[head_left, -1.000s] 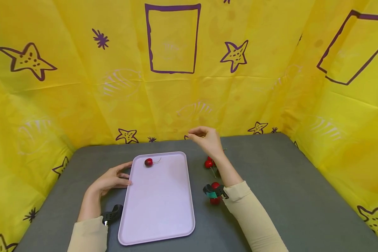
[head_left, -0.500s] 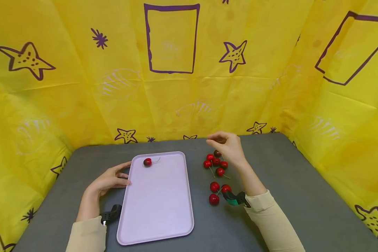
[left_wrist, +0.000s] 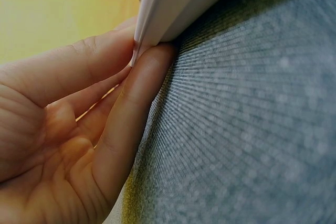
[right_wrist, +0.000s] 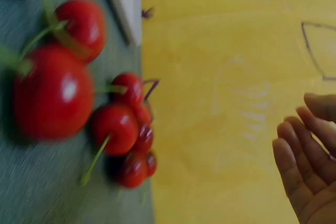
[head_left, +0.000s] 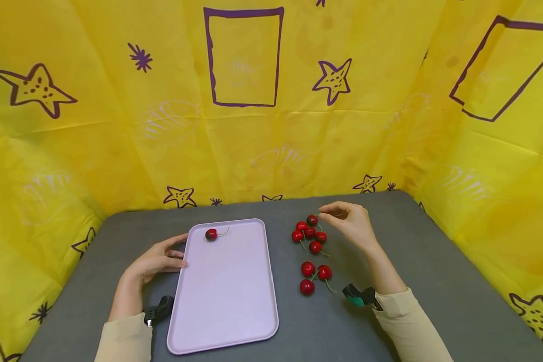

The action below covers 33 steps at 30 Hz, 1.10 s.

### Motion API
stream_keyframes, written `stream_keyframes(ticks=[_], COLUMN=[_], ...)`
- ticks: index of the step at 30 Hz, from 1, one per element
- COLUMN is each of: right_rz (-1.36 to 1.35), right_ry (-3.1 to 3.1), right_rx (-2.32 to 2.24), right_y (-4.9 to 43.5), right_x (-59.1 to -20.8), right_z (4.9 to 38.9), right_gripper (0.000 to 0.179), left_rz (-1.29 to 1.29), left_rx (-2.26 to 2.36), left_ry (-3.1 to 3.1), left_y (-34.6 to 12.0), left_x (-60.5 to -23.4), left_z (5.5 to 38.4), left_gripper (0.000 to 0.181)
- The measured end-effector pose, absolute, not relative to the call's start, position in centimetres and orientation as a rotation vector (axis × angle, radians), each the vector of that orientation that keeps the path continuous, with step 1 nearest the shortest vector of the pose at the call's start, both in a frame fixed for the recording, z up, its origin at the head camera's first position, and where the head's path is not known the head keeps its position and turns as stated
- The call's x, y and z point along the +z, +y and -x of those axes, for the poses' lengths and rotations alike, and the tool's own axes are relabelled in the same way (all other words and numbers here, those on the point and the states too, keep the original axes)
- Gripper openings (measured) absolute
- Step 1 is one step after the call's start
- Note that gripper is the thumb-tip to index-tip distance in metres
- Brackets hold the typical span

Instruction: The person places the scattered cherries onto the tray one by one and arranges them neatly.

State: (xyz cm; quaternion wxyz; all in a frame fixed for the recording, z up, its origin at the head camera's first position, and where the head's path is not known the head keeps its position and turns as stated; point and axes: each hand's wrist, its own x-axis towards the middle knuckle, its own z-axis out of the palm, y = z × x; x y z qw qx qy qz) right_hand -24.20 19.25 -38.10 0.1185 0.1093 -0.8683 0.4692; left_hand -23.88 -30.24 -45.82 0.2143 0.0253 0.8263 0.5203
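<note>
My left hand [head_left: 158,259] grips the left long edge of a pale lilac tray [head_left: 226,291]; in the left wrist view thumb and fingers [left_wrist: 149,69] lie on either side of its rim. One red cherry [head_left: 211,235] with its stem lies near the tray's far left corner. My right hand [head_left: 350,223] is above the table's far side, fingertips right beside a dark red cherry [head_left: 312,220] at the back of a loose cluster. In the right wrist view its fingers [right_wrist: 286,156] are loosely curved, with a gap to the thumb and nothing seen between them.
Several more cherries with green stems lie right of the tray, including a nearer group with a front cherry [head_left: 306,287]. The grey table [head_left: 416,281] is enclosed at the back and sides by a yellow printed cloth [head_left: 253,151].
My right hand has moved right and down from beside the tray's far end to the back of the cherry cluster, uncovering the cherries. My left hand keeps its hold on the tray.
</note>
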Motion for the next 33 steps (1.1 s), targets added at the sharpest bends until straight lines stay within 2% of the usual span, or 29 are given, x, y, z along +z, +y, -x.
stream_keyframes(ticks=[9,16,21,33], right_rz=[-0.370,-0.485,-0.495,-0.622], right_ry=[-2.679,-2.802,-2.858,-2.963], right_rx=[1.354,1.338,1.349,1.494], right_y=[21.4,23.4,24.0,24.5], right_x=[-39.3,-42.7,-44.1,-46.2], right_z=[24.6,25.8,26.0,26.6], right_gripper=[0.021,0.021,0.015,0.019], left_rz=[-0.068,-0.062,-0.062,-0.090], left_rx=[1.443,1.453,1.445,1.473], left_ry=[2.299,2.293,2.301,2.285], left_y=[-30.4,-30.3,-30.2,-30.4], left_x=[-45.8,-45.8,-45.7,-45.8], left_z=[23.5,23.3,23.3,23.6], left_gripper=[0.092,0.091,0.091,0.091])
